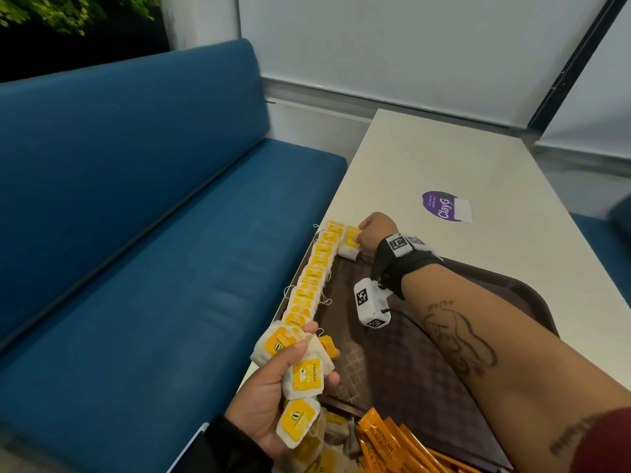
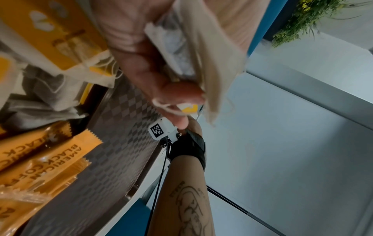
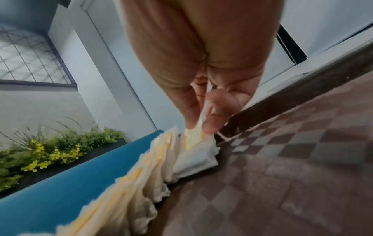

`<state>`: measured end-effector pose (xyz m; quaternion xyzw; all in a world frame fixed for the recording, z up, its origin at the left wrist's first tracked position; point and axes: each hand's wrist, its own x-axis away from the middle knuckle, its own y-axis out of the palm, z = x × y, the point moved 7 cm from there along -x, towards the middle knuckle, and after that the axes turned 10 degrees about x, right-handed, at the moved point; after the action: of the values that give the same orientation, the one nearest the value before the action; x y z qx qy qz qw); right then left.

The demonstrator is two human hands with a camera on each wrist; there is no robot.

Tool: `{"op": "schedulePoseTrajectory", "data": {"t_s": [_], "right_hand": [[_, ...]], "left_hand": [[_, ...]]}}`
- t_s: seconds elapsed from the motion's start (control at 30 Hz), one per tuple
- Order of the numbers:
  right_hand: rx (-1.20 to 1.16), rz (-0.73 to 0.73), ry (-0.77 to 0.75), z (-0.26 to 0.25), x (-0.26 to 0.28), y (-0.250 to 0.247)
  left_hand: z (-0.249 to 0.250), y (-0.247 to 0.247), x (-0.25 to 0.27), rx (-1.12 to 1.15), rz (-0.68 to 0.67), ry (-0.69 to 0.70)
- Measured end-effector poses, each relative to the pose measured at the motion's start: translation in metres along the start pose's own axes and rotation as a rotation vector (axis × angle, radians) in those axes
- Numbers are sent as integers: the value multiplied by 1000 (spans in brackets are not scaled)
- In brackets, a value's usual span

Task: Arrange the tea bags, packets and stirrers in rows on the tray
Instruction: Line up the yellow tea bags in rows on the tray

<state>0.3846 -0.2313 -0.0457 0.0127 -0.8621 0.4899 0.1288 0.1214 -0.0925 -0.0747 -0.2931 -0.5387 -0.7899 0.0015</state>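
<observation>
A brown checkered tray (image 1: 406, 367) lies on the white table. A row of yellow-tagged tea bags (image 1: 312, 279) runs along its left rim. My right hand (image 1: 370, 233) reaches to the far left corner and pinches a tea bag (image 1: 350, 245) that stands beside the top of the row; in the right wrist view thumb and fingertips (image 3: 210, 126) pinch its upper edge. My left hand (image 1: 290, 377) hovers over the tray's near left edge and grips a bunch of tea bags (image 1: 300, 373). Orange coffee packets (image 1: 392, 445) lie at the tray's near end. No stirrers are visible.
A loose heap of tea bags (image 1: 321, 448) sits at the near left beside the packets. A blue sofa (image 1: 136, 233) runs along the table's left side. A purple sticker (image 1: 444, 206) marks the table beyond the tray. A planter (image 3: 50, 151) stands behind the sofa.
</observation>
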Motion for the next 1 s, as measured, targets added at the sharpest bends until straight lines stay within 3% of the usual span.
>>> {"op": "schedulePoseTrajectory", "data": {"t_s": [0.1, 0.17, 0.27, 0.37, 0.47, 0.6, 0.77, 1.0], "right_hand": [[-30, 137, -19, -2, 15, -16], [-195, 111, -80, -10, 34, -24], [-287, -140, -230, -32, 86, -24], [-91, -371, -451, -55, 154, -19], [89, -506, -549, -61, 203, -7], [153, -513, -546, -55, 227, 3], [-169, -546, -496, -48, 234, 0], [-421, -354, -351, -31, 201, -19]], "left_hand": [[2, 4, 1, -15, -14, 31], [2, 5, 1, -32, 7, 46], [-3, 11, 4, -46, -2, 28], [-10, 13, 7, -66, 27, 21], [-21, 20, 13, -45, 53, -17], [-28, 18, 18, -117, 71, -50], [-27, 17, 26, -182, 79, -32], [-19, 10, 28, -100, 66, 7]]}}
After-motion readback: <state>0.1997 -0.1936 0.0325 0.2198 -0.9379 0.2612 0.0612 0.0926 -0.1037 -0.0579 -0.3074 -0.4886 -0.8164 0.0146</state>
